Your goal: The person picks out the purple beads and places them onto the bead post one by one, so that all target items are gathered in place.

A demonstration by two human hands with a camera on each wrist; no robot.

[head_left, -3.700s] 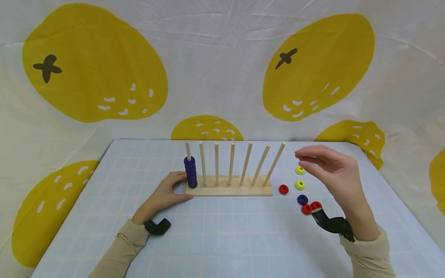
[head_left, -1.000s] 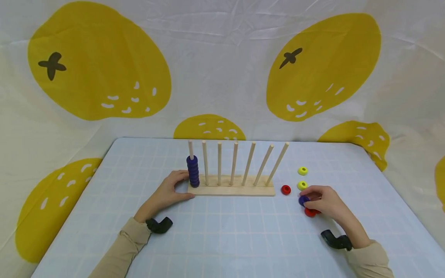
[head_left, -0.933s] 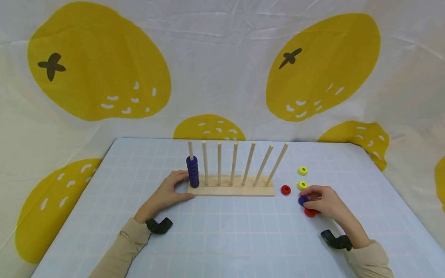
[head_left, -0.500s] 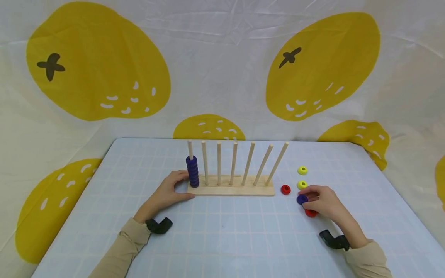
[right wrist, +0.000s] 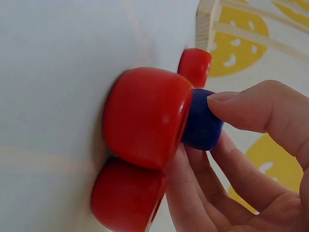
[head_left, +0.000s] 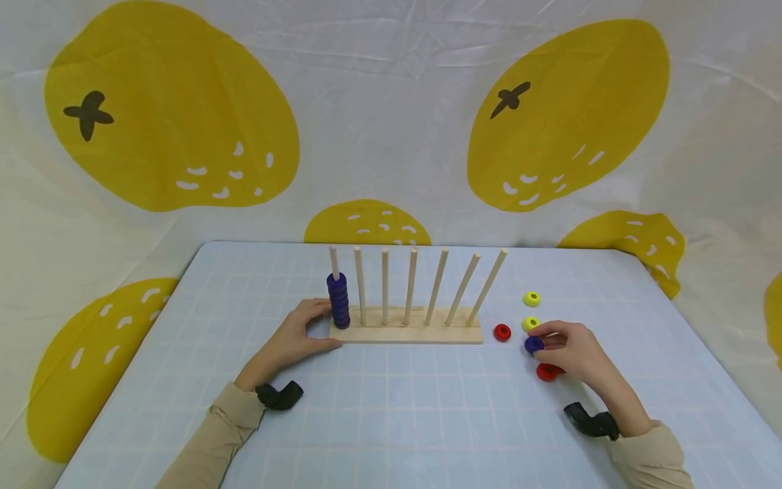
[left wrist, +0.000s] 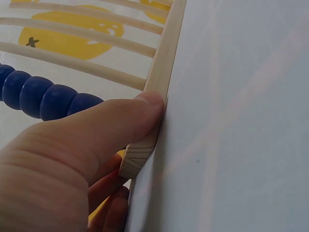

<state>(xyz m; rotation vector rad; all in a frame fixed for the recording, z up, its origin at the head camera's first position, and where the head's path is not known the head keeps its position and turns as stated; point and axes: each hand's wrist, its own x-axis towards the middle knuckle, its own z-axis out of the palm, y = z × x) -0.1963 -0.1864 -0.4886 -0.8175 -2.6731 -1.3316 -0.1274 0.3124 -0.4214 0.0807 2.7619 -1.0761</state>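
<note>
A wooden peg stand with several upright pegs stands mid-table, a stack of dark blue beads on its leftmost peg. My left hand grips the base's left end; the left wrist view shows the thumb on the front edge and the fingers behind. To the right of the stand, my right hand pinches a loose blue bead between thumb and fingers. Just in front of it sit two red beads, one large in the right wrist view, the other beside it, partly hidden by the hand in the head view.
A single red bead lies off the stand's right end. Two yellow beads lie behind the right hand, a nearer one and a farther one. A light checked cloth covers the table, with a fruit-print curtain behind.
My right hand came down from above the yellow beads, took hold of the blue bead and now has it slightly farther back, away from the red pair. My left hand has stayed on the stand.
</note>
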